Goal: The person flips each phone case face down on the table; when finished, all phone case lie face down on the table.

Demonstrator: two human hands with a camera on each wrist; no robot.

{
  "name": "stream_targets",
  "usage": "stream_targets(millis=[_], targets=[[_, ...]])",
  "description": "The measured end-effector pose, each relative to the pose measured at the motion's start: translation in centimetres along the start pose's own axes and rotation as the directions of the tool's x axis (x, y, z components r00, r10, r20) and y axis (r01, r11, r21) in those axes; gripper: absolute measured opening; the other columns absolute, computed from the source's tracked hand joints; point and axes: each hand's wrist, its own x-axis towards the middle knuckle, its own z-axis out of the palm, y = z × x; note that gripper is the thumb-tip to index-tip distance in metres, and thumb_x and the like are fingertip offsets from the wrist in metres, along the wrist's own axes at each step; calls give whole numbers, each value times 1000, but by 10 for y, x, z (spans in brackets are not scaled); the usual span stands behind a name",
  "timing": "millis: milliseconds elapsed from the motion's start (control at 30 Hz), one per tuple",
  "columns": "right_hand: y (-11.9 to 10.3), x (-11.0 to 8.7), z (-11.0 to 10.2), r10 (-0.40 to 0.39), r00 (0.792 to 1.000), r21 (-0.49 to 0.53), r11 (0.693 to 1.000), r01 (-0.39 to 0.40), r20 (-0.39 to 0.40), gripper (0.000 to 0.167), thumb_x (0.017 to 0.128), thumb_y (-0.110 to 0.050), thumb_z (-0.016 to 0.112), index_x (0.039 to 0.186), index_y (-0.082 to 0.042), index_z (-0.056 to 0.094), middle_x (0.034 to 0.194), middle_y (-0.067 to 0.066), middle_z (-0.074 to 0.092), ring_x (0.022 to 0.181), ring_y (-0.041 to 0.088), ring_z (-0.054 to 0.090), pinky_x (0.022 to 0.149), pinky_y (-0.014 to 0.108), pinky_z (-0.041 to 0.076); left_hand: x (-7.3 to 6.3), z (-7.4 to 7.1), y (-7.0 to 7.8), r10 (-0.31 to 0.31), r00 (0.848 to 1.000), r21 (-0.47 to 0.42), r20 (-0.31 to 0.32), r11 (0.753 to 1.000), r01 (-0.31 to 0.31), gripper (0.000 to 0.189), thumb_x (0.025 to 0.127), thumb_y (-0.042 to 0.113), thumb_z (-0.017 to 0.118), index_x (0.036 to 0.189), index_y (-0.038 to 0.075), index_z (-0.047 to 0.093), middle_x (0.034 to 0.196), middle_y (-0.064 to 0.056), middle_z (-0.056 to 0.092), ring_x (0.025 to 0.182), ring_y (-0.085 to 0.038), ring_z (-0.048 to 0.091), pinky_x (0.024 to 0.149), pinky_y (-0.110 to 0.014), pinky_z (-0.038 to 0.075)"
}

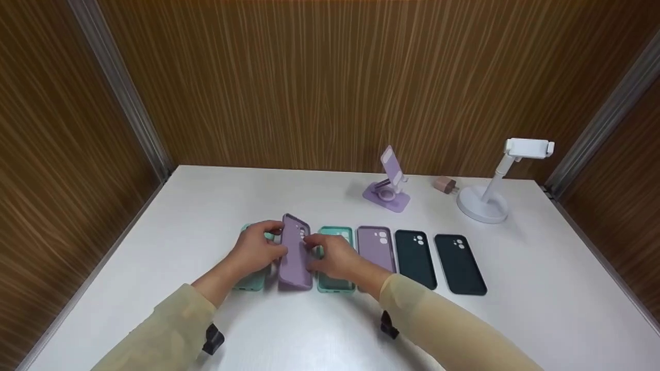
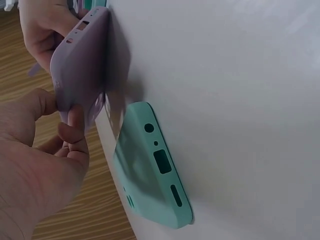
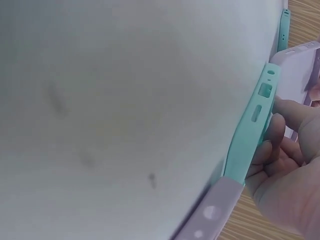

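Note:
A purple phone case (image 1: 294, 260) is raised on a tilt between two teal ones. My left hand (image 1: 256, 247) pinches its left edge between thumb and fingers; the left wrist view shows the same grip on the purple case (image 2: 82, 75). On the opposite edge, my right hand (image 1: 335, 256) holds the case with its fingertips. Under my left hand lies a teal phone case (image 1: 251, 282), partly covered, its port cutouts facing the near side. Another teal phone case (image 1: 336, 287) lies beneath my right hand, open side up.
Farther right in the row lie a second purple case (image 1: 374, 250) and two dark green cases (image 1: 415, 263), (image 1: 460, 265). Behind them stand a purple phone stand (image 1: 392, 175), a pink charger plug (image 1: 444, 184) and a white phone stand (image 1: 482, 205). Wood-grain panels enclose the white table (image 1: 289, 335).

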Motion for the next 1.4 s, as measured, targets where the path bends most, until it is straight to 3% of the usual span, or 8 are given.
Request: stream_targets(millis=[167, 300, 433, 700, 800, 1000, 1200, 1400], targets=[[-1, 5, -9, 77, 995, 144, 986, -86, 66, 62, 89, -6, 84, 146, -2, 61, 130, 12, 73, 126, 28, 65, 107, 43, 50, 1, 1, 0, -8, 1000, -42, -1, 999, 8, 61, 89, 6, 71, 148, 3, 59, 130, -11, 66, 95, -19, 65, 80, -31, 54], [0, 8, -19, 169, 972, 343, 914, -216, 163, 60, 91, -2, 79, 147, -2, 60, 133, 15, 72, 116, 25, 69, 92, 36, 58, 1, 1, 1, -26, 1000, -123, 16, 992, 28, 61, 90, 7, 74, 149, 3, 58, 131, -12, 67, 101, -21, 68, 85, -33, 56], [3, 10, -25, 225, 936, 522, 782, -339, 270, 56, 95, -1, 72, 149, -3, 58, 134, 15, 71, 108, 22, 71, 88, 32, 58, 0, 1, 2, -38, 999, -175, 39, 984, 44, 61, 93, 10, 78, 150, 3, 57, 133, -12, 67, 106, -22, 69, 92, -36, 56], [6, 10, -27, 206, 901, 784, 443, -434, 382, 57, 104, -1, 63, 158, -3, 46, 130, 23, 69, 113, 30, 72, 96, 40, 59, -1, -1, 2, -27, 995, -231, 92, 972, 48, 59, 95, 14, 80, 150, 7, 59, 135, -10, 67, 104, -21, 70, 96, -42, 56], [4, 9, -28, 190, 901, 817, 378, -434, 391, 59, 104, -3, 64, 160, -7, 45, 131, 23, 69, 113, 31, 72, 97, 42, 58, -1, -2, 2, -29, 993, -254, 117, 966, 58, 60, 96, 15, 79, 152, 11, 58, 137, -8, 66, 102, -21, 72, 94, -44, 56], [2, 8, -27, 156, 914, 847, 345, -405, 374, 61, 104, -4, 64, 161, -14, 45, 130, 21, 67, 117, 34, 69, 101, 47, 56, -3, -3, 2, 1, 985, -270, 171, 962, 46, 64, 97, 22, 80, 155, 17, 55, 145, -6, 61, 129, -30, 61, 102, -48, 53], [2, 5, -29, 149, 918, 863, 313, -397, 368, 64, 104, -5, 65, 162, -19, 44, 134, 22, 63, 124, 38, 66, 104, 50, 54, -4, -5, -1, 55, 976, -279, 208, 960, 5, 68, 95, 26, 82, 157, 20, 54, 149, -3, 58, 151, -33, 36, 118, -55, 38], [3, 3, -28, 140, 922, 872, 301, -386, 360, 67, 103, -4, 67, 164, -21, 42, 137, 23, 63, 122, 37, 67, 104, 52, 53, -5, -4, -3, 67, 964, -275, 256, 962, 6, 72, 95, 28, 82, 160, 23, 50, 154, -3, 55, 136, -29, 57, 105, -51, 50]])
